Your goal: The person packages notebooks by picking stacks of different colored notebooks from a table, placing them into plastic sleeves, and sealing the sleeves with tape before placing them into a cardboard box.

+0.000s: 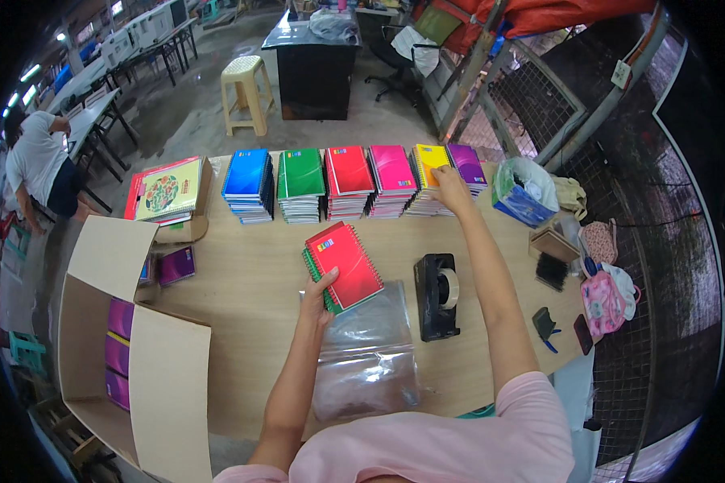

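Observation:
My left hand (pixel 321 296) is closed on a small stack of spiral notebooks, with a red notebook (pixel 345 264) on top and a green notebook (pixel 308 259) showing beneath it. They are held above the table's middle, over clear plastic bags (pixel 366 358). My right hand (pixel 453 191) reaches to the far side and grips the right edge of a yellow notebook (pixel 428 158) on top of its pile; some fingers are hidden. In the same row stand piles of blue (pixel 247 171), green (pixel 301 172), red (pixel 349 170), pink (pixel 392 167) and purple (pixel 465 163) notebooks.
A black tape dispenser (pixel 428 302) stands beside my right forearm. An open cardboard box (pixel 169 386) with purple notebooks is at the left. Larger notebooks (pixel 167 189) lie at the far left. A plastic-lined bin (pixel 526 193), brush (pixel 552 271) and pink pouch (pixel 604 299) line the right edge.

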`<state>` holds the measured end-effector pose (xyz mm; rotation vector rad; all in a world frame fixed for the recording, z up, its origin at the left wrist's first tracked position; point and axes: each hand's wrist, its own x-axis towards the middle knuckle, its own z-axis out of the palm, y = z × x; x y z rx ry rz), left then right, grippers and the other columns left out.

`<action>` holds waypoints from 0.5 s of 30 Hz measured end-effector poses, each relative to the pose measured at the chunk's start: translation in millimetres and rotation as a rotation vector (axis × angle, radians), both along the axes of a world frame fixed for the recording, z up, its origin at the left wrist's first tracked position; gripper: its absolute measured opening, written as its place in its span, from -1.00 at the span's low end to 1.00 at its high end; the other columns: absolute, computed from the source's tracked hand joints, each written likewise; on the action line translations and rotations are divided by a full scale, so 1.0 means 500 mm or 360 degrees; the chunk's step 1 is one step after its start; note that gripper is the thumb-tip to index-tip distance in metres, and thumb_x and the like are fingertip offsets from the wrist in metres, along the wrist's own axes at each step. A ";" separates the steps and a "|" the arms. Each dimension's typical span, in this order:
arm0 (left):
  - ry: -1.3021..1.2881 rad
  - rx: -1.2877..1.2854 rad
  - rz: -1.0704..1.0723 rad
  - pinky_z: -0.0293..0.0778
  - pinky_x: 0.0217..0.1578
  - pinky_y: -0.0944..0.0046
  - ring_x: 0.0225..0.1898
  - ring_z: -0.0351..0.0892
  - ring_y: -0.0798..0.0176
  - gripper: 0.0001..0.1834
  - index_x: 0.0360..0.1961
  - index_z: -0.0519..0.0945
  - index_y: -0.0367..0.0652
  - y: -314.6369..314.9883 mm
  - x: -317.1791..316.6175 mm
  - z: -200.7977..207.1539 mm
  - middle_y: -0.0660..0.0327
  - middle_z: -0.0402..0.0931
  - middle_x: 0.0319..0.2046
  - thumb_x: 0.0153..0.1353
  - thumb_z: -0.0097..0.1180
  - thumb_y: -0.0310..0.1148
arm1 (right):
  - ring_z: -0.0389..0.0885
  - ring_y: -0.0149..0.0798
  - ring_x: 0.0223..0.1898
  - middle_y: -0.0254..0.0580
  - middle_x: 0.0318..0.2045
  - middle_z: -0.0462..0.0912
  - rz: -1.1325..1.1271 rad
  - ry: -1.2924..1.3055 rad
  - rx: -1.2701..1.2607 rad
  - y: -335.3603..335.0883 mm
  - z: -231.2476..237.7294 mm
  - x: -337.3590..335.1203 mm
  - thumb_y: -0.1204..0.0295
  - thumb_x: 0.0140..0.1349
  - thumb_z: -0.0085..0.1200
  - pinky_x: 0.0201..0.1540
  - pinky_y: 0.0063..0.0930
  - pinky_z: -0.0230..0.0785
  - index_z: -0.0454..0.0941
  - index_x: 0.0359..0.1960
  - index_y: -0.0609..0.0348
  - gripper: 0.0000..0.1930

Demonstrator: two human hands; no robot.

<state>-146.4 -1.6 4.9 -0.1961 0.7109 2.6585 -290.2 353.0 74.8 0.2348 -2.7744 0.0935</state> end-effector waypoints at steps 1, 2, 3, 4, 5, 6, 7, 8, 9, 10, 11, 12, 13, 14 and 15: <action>0.0024 -0.0030 -0.0010 0.58 -0.03 0.11 -0.06 0.61 0.14 -0.48 0.12 0.38 -0.24 0.001 -0.003 0.003 0.08 0.53 -0.03 0.14 0.26 -0.44 | 0.54 0.01 -0.06 -0.04 -0.19 0.60 0.0060 -0.0004 -0.0002 0.005 0.001 -0.004 0.32 -0.03 0.33 -0.02 -0.19 0.43 0.59 -0.17 0.21 -0.62; 0.0049 -0.0058 -0.0021 0.58 -0.03 0.12 -0.05 0.61 0.14 -0.47 0.13 0.37 -0.23 0.003 -0.005 0.006 0.08 0.53 -0.03 0.14 0.26 -0.45 | 0.57 0.01 -0.09 -0.04 -0.24 0.62 0.0120 -0.0009 -0.0003 0.011 0.004 -0.008 0.36 0.01 0.30 -0.03 -0.19 0.43 0.61 -0.20 0.23 -0.68; 0.0066 -0.0062 -0.0025 0.58 -0.02 0.10 -0.04 0.61 0.13 -0.47 0.13 0.37 -0.25 0.009 -0.006 0.009 0.06 0.52 -0.02 0.14 0.25 -0.44 | 0.59 0.01 -0.12 -0.04 -0.29 0.64 0.0179 -0.0013 -0.0002 0.018 0.007 -0.008 0.40 0.04 0.26 -0.05 -0.19 0.44 0.63 -0.23 0.25 -0.73; 0.0077 -0.0065 -0.0028 0.58 -0.01 0.09 -0.04 0.61 0.12 -0.46 0.14 0.36 -0.26 0.017 -0.007 0.014 0.04 0.52 -0.01 0.14 0.25 -0.44 | 0.61 -0.03 -0.16 -0.03 -0.32 0.65 0.0148 0.0030 -0.0257 0.027 0.005 -0.003 0.43 0.05 0.23 -0.08 -0.22 0.45 0.63 -0.24 0.25 -0.76; 0.0092 -0.0066 -0.0030 0.58 0.00 0.07 -0.03 0.61 0.10 -0.45 0.14 0.35 -0.28 0.021 -0.007 0.017 0.02 0.51 -0.01 0.15 0.25 -0.44 | 0.64 -0.07 -0.19 -0.02 -0.36 0.65 0.0115 0.0073 -0.0509 0.033 0.008 0.006 0.46 0.07 0.20 -0.11 -0.25 0.46 0.64 -0.24 0.26 -0.79; 0.0092 -0.0086 -0.0015 0.58 0.00 0.07 -0.04 0.61 0.11 -0.46 0.14 0.35 -0.28 0.023 -0.007 0.020 0.02 0.52 -0.01 0.15 0.25 -0.43 | 0.66 -0.10 -0.23 -0.02 -0.39 0.66 0.0077 0.0113 -0.0761 0.035 0.008 0.013 0.49 0.08 0.17 -0.14 -0.28 0.47 0.65 -0.25 0.27 -0.81; 0.0096 -0.0102 -0.0003 0.59 -0.01 0.08 -0.04 0.61 0.11 -0.46 0.13 0.36 -0.28 0.027 -0.008 0.021 0.03 0.52 -0.02 0.15 0.25 -0.43 | 0.67 -0.13 -0.26 -0.04 -0.38 0.67 -0.0070 0.0315 -0.0980 0.029 0.012 0.019 0.51 0.07 0.17 -0.15 -0.31 0.48 0.66 -0.24 0.27 -0.80; 0.0099 -0.0117 0.0006 0.59 -0.01 0.08 -0.05 0.62 0.11 -0.47 0.13 0.36 -0.28 0.030 -0.006 0.021 0.03 0.52 -0.02 0.15 0.25 -0.42 | 0.67 -0.15 -0.29 -0.05 -0.38 0.67 -0.0223 0.0518 -0.1196 0.024 0.016 0.027 0.53 0.06 0.16 -0.17 -0.34 0.49 0.66 -0.23 0.26 -0.79; 0.0082 -0.0131 -0.0013 0.59 -0.02 0.09 -0.05 0.62 0.12 -0.48 0.13 0.36 -0.27 0.031 -0.003 0.021 0.02 0.52 -0.02 0.16 0.24 -0.42 | 0.68 -0.18 -0.31 -0.07 -0.37 0.68 -0.0383 0.0723 -0.1408 0.022 0.020 0.039 0.55 0.05 0.16 -0.19 -0.37 0.50 0.66 -0.22 0.26 -0.78; 0.0072 -0.0141 -0.0041 0.59 -0.02 0.09 -0.05 0.62 0.12 -0.49 0.12 0.37 -0.27 0.036 -0.003 0.022 0.01 0.52 -0.02 0.16 0.23 -0.42 | 0.67 -0.18 -0.29 -0.10 -0.37 0.68 -0.0224 0.0683 -0.1684 0.019 0.030 0.056 0.56 0.04 0.16 -0.18 -0.38 0.50 0.66 -0.25 0.25 -0.80; 0.0059 -0.0161 -0.0056 0.59 -0.02 0.10 -0.05 0.62 0.13 -0.49 0.12 0.37 -0.26 0.033 -0.003 0.019 0.01 0.52 -0.02 0.17 0.23 -0.42 | 0.66 -0.18 -0.27 -0.13 -0.37 0.68 -0.0052 0.0628 -0.1969 0.000 0.037 0.072 0.57 0.03 0.17 -0.17 -0.39 0.50 0.67 -0.28 0.24 -0.82; 0.0042 -0.0152 -0.0119 0.59 -0.03 0.08 -0.04 0.61 0.13 -0.48 0.14 0.36 -0.24 0.030 -0.004 0.016 0.03 0.52 -0.02 0.17 0.24 -0.40 | 0.65 -0.18 -0.25 -0.16 -0.37 0.67 0.0124 0.0565 -0.2250 -0.018 0.044 0.090 0.58 0.02 0.18 -0.17 -0.39 0.50 0.67 -0.32 0.24 -0.84; 0.0020 -0.0152 -0.0165 0.59 -0.03 0.07 -0.02 0.60 0.14 -0.46 0.15 0.34 -0.22 0.014 -0.003 0.008 0.05 0.52 -0.01 0.17 0.25 -0.37 | 0.64 -0.13 -0.21 -0.19 -0.36 0.67 0.0505 0.0254 -0.2439 -0.068 0.079 0.120 0.56 0.00 0.22 -0.11 -0.33 0.49 0.67 -0.37 0.22 -0.88; 0.0002 -0.0142 -0.0234 0.59 -0.04 0.06 -0.01 0.59 0.15 -0.44 0.16 0.33 -0.20 0.009 0.000 0.005 0.07 0.52 0.00 0.18 0.26 -0.35 | 0.63 -0.08 -0.17 -0.21 -0.36 0.67 0.0876 -0.0051 -0.2583 -0.109 0.111 0.147 0.54 -0.02 0.25 -0.06 -0.27 0.49 0.66 -0.42 0.20 -0.91; -0.0011 -0.0085 -0.0321 0.59 -0.03 0.07 0.00 0.59 0.15 -0.43 0.17 0.33 -0.21 0.021 0.005 0.008 0.06 0.52 0.01 0.19 0.25 -0.30 | 0.61 -0.05 -0.12 -0.18 -0.33 0.67 0.1277 -0.0287 -0.2416 -0.118 0.112 0.154 0.48 0.01 0.27 0.02 -0.19 0.44 0.65 -0.43 0.20 -0.91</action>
